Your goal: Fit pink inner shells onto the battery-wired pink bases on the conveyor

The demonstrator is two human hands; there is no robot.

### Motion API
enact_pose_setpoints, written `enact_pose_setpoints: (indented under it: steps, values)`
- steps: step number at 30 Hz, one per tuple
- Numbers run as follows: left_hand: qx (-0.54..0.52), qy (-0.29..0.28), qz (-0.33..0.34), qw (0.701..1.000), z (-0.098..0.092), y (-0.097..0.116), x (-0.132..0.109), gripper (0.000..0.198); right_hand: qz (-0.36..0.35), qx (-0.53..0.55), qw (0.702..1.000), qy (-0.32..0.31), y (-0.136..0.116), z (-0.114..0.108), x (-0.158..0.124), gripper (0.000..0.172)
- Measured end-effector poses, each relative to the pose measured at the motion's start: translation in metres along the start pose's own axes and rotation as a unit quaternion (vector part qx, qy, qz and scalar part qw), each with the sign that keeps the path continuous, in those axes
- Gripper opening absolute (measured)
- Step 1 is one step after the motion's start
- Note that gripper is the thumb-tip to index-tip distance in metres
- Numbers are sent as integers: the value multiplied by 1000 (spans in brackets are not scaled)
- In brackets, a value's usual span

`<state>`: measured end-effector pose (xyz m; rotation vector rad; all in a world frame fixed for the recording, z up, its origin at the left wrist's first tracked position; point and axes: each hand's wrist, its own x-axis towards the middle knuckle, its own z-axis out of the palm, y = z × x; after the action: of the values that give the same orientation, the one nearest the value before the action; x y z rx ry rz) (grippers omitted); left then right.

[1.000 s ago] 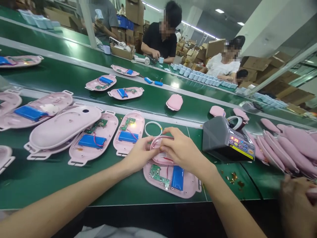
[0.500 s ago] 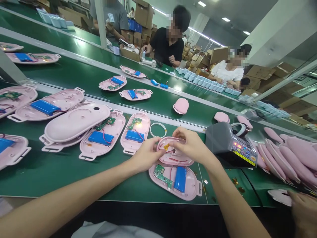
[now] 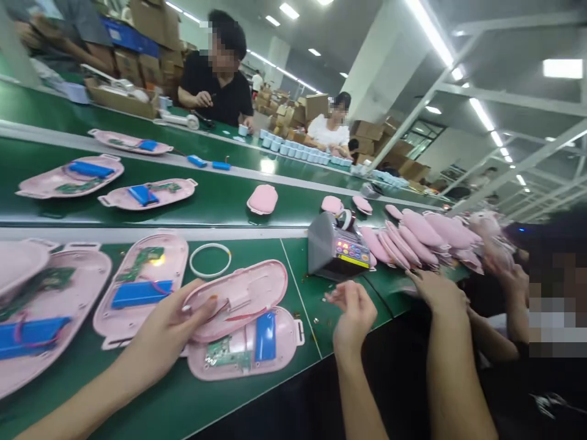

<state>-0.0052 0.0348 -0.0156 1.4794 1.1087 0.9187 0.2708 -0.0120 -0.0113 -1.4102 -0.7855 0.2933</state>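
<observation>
My left hand [image 3: 170,321] grips a pink shell cover [image 3: 268,284] by its left end, thumb on the inner side. A thin wire shows inside it. The cover is tilted above an open pink half shell [image 3: 288,348], which bears a green circuit board and a blue battery pack [image 3: 265,337]. My right hand [image 3: 354,313] is apart from the cover, in front of the tape dispenser [image 3: 337,247]. Its fingers are curled together; whether something small is between them I cannot make out. A white ring [image 3: 210,276] lies behind the cover.
More open pink shells [image 3: 142,275] with batteries lie at left. Pink covers [image 3: 424,229] are piled at right, where a co-worker's arm [image 3: 452,330] reaches in. Behind runs a green belt [image 3: 220,211] with shells on it. People sit at the far side.
The view has swung to the right. My right hand has left the cover and moved right, near the dispenser. My left hand still holds the cover, now turned more lengthwise.
</observation>
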Motion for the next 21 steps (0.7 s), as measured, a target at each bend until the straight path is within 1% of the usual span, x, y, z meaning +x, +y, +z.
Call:
enact_pose_setpoints:
  steps: [1,2,3,5,7,9,12,14,15,16,17,18,19,20,21]
  values:
    - [10,-10,0,1000,-1,-1,0,40,35,12,999,37,11,-13,6,56]
    - [18,-13,0,1000,-1,-1,0,40,53,15,998,44,20,-23,13,58]
    - [27,-12,-3,1000,-1,-1,-1,39,60,12,998,34,26,-29,20,56]
    - [42,-1,-10,999,-2,-1,-2,40,66,13,997,24,32,-33,33,45]
    - [57,8,-18,998,-3,-1,-1,44,58,13,998,25,32,-31,42,35]
    - [65,11,-22,998,-3,-2,0,46,45,13,998,30,29,-31,47,33]
    - [58,21,-10,998,-3,-2,1,47,33,21,999,35,23,-33,38,32]
    - [45,23,10,999,-1,-1,1,43,32,39,998,44,15,-29,20,32]
    - [35,19,18,999,-1,0,0,40,13,38,999,27,9,-23,8,31]
    - [20,11,21,1000,0,1,0,36,-26,26,999,-18,1,-15,-5,27]
    - [0,5,22,1000,1,2,1,33,-90,8,992,-88,-8,-4,-18,21]
    - [-22,2,20,1000,2,2,1,31,-174,-16,968,-181,-17,9,-31,15]
    - [-44,4,17,999,3,3,1,29,-267,-38,925,-269,-26,25,-43,14]
    - [-62,10,16,998,5,3,1,26,-353,-61,874,-329,-33,41,-52,17]
    - [-76,18,20,997,6,3,1,24,-423,-87,829,-356,-38,57,-59,21]
